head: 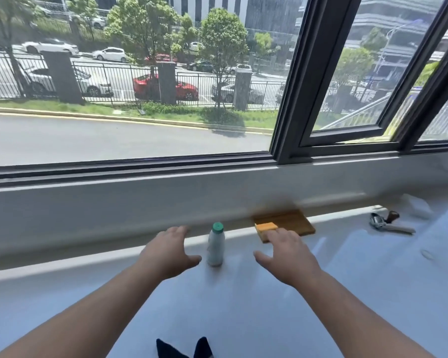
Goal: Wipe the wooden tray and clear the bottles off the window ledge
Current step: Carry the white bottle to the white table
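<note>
1. While both bare forearms stretch forward from the bottom corners of the view, the two hands hover palm-down over the white window ledge [243, 306], one on each side of a small bottle
2. Left hand [166, 250]: its fingers [176, 231] are spread and released, grasping nothing; the thumb points right toward the bottle but stays apart from it, and the fingertips reach toward the low white wall under the window
3. Right hand [287, 254]: also flat and released, with the thumb angled left toward the bottle and not touching it; its fingertips overlap the near edge of the wooden tray, though whether they actually touch it cannot be told
4. The bottle [215, 245] is white with a green cap and stands upright on the ledge, between the two hands and nearer the left thumb
5. The wooden tray [292, 222] lies flat on the ledge against the low wall, just right of the bottle and beyond the right hand
6. An orange sponge [266, 226] rests on the tray's near left part, just beyond the right fingertips
7. Well to the right, a metal tool with a dark brown handle [388, 222] lies on the ledge, with something pale and blurred beyond it
8. Dark fabric [184, 348] shows at the bottom edge between the arms
</note>
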`<state>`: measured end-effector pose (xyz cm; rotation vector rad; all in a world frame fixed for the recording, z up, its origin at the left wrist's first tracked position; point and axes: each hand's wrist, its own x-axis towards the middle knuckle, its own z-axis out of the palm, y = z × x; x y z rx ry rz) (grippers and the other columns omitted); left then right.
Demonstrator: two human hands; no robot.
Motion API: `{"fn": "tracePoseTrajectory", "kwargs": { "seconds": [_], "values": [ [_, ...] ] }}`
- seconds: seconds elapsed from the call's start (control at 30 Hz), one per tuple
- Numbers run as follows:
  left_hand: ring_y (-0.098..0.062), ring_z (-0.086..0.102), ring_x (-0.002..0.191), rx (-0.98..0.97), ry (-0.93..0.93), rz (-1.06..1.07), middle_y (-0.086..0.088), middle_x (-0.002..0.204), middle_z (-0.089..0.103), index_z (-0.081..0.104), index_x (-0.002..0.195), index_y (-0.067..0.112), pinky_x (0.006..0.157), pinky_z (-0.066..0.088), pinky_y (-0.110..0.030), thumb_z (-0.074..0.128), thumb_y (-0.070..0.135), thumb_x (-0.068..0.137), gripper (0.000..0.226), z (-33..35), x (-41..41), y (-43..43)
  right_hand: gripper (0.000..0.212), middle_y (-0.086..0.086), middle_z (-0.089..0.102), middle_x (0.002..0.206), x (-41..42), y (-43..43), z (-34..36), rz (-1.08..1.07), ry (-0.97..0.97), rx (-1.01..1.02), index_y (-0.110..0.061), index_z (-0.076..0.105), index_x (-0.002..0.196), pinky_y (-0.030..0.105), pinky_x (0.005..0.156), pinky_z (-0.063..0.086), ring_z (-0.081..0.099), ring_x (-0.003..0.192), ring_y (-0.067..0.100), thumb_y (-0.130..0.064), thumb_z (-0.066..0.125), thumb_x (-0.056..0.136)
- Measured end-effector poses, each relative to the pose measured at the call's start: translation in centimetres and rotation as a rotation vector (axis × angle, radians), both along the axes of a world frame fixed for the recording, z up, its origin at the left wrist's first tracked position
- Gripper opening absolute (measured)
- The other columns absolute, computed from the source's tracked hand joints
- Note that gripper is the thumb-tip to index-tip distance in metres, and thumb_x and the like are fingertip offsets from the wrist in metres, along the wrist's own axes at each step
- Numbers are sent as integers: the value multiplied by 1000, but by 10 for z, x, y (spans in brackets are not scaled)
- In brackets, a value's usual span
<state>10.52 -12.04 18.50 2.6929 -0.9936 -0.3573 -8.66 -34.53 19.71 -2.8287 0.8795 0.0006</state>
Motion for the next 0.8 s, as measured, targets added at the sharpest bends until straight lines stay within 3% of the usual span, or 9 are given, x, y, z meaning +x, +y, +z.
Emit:
{"fn": "tracePoseTrajectory", "kwargs": {
  "seconds": [0.17, 0.33, 0.47, 0.53, 0.6, 0.7, 0.8],
  "values": [
    [-19, 44, 142, 16, 43, 66, 8, 161, 40, 32, 157, 32, 108, 45, -37, 71, 68, 76, 97, -28, 16, -33, 59, -4, 50, 147, 44, -37, -43, 20, 3, 172, -30, 49, 145, 40, 108, 43, 40, 136, 21, -55, 54, 92],
    [-16, 56, 128, -5, 201, 200, 16, 164, 33, 24, 158, 39, 90, 50, -34, 69, 76, 66, 109, -81, 22, -77, 65, -5, 47, 155, 91, -63, -113, -20, 27, 515, -35, 42, 150, 36, 99, 49, 48, 135, 21, -50, 61, 89],
    [-16, 57, 120, -156, 404, 404, 10, 165, 35, 21, 159, 39, 73, 48, -25, 83, 72, 58, 123, -129, 34, -126, 82, -1, 39, 162, 126, -74, -175, -106, 33, 812, -40, 30, 156, 32, 87, 48, 53, 133, 24, -51, 66, 83],
    [-20, 57, 124, -258, 512, 530, 7, 163, 38, 22, 158, 40, 77, 49, -28, 89, 64, 56, 125, -147, 38, -149, 88, 2, 38, 163, 139, -76, -200, -201, 31, 1021, -40, 26, 158, 34, 88, 51, 55, 130, 26, -48, 68, 80],
    [-20, 61, 121, -290, 523, 565, 9, 147, 55, 36, 150, 41, 85, 55, -36, 89, 57, 59, 107, -163, 41, -166, 90, 3, 37, 162, 149, -78, -219, -260, 37, 1187, -41, 23, 160, 46, 98, 55, 57, 130, 29, -40, 71, 83],
    [-9, 68, 91, -285, 482, 616, 19, 101, 71, 56, 113, 44, 75, 59, -37, 83, 49, 67, 53, -176, 43, -172, 88, 1, 45, 149, 160, -76, -231, -262, 36, 1310, -41, 23, 159, 49, 96, 58, 64, 120, 33, -32, 71, 87],
    [1, 66, 77, -320, 482, 676, 24, 84, 71, 59, 100, 50, 61, 50, -28, 78, 57, 61, 44, -162, 40, -156, 95, 0, 54, 139, 164, -63, -216, -225, 20, 1381, -38, 26, 159, 45, 95, 57, 65, 107, 25, -42, 68, 73]
  ]
}}
